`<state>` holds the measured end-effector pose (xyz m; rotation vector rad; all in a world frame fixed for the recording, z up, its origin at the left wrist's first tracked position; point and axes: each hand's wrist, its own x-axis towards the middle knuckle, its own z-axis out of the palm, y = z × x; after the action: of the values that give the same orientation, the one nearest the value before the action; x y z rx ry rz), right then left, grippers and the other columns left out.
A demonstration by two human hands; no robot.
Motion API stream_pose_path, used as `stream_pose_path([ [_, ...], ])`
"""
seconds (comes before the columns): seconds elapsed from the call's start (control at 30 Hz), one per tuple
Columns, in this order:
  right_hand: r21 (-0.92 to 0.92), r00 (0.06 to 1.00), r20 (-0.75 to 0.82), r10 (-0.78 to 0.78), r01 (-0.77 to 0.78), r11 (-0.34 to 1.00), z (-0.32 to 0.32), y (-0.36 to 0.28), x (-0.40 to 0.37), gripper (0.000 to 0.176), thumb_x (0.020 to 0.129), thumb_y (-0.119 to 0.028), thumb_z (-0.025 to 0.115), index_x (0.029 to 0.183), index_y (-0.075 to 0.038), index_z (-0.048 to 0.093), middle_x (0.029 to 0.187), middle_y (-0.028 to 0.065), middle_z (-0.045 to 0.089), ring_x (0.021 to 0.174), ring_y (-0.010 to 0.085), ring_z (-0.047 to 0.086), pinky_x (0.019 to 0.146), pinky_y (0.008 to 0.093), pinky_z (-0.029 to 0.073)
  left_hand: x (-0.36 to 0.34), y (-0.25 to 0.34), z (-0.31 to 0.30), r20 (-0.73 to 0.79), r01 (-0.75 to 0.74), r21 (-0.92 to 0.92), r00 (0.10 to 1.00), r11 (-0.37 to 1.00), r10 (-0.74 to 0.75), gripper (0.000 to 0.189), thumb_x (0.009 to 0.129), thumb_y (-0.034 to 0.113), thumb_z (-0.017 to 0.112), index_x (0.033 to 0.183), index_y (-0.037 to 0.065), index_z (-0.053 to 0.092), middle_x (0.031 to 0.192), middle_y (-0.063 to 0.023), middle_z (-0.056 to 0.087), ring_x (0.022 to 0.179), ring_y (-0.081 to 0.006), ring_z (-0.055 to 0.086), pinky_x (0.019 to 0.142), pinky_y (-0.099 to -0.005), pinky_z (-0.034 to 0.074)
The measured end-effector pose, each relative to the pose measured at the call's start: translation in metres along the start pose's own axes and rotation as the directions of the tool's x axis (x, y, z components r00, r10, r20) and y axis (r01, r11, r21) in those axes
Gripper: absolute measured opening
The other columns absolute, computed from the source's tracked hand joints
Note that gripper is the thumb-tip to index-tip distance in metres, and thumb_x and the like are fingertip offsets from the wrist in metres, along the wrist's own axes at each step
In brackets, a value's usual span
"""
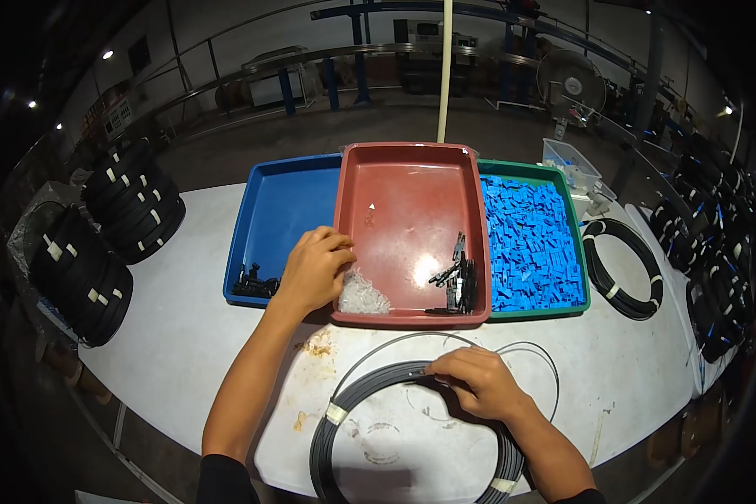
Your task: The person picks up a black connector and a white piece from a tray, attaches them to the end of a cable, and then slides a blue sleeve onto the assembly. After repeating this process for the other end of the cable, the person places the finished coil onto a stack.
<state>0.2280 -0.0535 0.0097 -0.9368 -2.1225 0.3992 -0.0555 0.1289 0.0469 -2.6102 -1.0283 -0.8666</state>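
Observation:
My left hand reaches over the left wall of the red tray, its fingers curled together beside a heap of small clear pieces. Whatever its fingertips hold, if anything, is too small to make out. A coil of black cable, bound with whitish tape, lies on the table in front of me. At the top of this coil, my right hand has thumb and fingers closed on the cable. One loose loop of cable stands out above and to the right of the coil. Black parts are piled in the red tray's right corner.
A blue tray with black pieces is at left; a green tray full of blue pieces is at right. Another cable coil lies beyond it. Stacked coils stand at the left edge, and more hang at right.

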Motion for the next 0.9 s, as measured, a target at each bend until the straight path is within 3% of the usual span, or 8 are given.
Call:
stream_pose_path([
  [0.03, -0.009, 1.000, 0.010, 0.010, -0.010, 1.000, -0.001, 0.000, 0.000, 0.029, 0.078, 0.001, 0.070, 0.105, -0.008, 0.073, 0.099, 0.0090, 0.073, 0.089, 0.0300, 0.069, 0.082, 0.0399, 0.053, 0.004, -0.003, 0.007, 0.033, 0.001, 0.008, 0.999, 1.000, -0.001, 0.017, 0.071, 0.006, 0.077, 0.088, 0.009, 0.081, 0.122, -0.0058, 0.070, 0.121, -0.0265, 0.057, 0.105, -0.0410, 0.043],
  [0.17, -0.017, 0.999, 0.022, 0.032, -0.032, 0.999, -0.002, -0.002, 0.002, 0.029, 0.078, 0.000, 0.070, 0.105, -0.008, 0.073, 0.099, 0.0079, 0.074, 0.087, 0.0286, 0.070, 0.080, 0.0381, 0.054, 0.014, -0.009, 0.022, 0.136, -0.078, 0.187, 0.989, 0.979, 0.053, 0.015, 0.065, 0.009, 0.078, 0.078, 0.011, 0.083, 0.133, -0.0084, 0.065, 0.130, -0.0286, 0.051, 0.111, -0.0447, 0.036],
  [0.37, -0.019, 0.999, 0.020, 0.047, -0.046, 0.999, -0.002, 0.000, 0.003, 0.030, 0.076, 0.000, 0.072, 0.105, -0.009, 0.075, 0.096, 0.0068, 0.074, 0.081, 0.0261, 0.069, 0.074, 0.0360, 0.053, 0.020, -0.003, 0.022, 0.130, -0.032, 0.258, 0.992, 0.966, -0.002, 0.020, 0.062, 0.007, 0.079, 0.080, 0.013, 0.084, 0.135, -0.0086, 0.063, 0.133, -0.0280, 0.049, 0.112, -0.0453, 0.035],
  [0.5, -0.026, 0.998, 0.015, 0.059, -0.058, 0.998, 0.000, 0.000, 0.002, 0.031, 0.074, 0.002, 0.073, 0.103, -0.009, 0.076, 0.096, 0.0064, 0.074, 0.077, 0.0247, 0.067, 0.071, 0.0350, 0.052, 0.021, -0.005, 0.026, 0.156, -0.008, 0.212, 0.987, 0.977, -0.026, 0.021, 0.062, 0.006, 0.079, 0.081, 0.013, 0.084, 0.134, -0.0087, 0.064, 0.132, -0.0280, 0.050, 0.111, -0.0447, 0.036],
  [0.9, -0.033, 0.998, 0.027, 0.062, -0.061, 0.998, 0.000, 0.002, 0.001, 0.032, 0.074, 0.002, 0.072, 0.104, -0.010, 0.077, 0.096, 0.0060, 0.074, 0.078, 0.0235, 0.067, 0.070, 0.0341, 0.051, 0.022, -0.009, 0.033, 0.144, -0.062, 0.200, 0.989, 0.978, 0.034, 0.020, 0.062, 0.005, 0.078, 0.078, 0.015, 0.084, 0.130, -0.0062, 0.067, 0.130, -0.0263, 0.052, 0.110, -0.0455, 0.036],
])
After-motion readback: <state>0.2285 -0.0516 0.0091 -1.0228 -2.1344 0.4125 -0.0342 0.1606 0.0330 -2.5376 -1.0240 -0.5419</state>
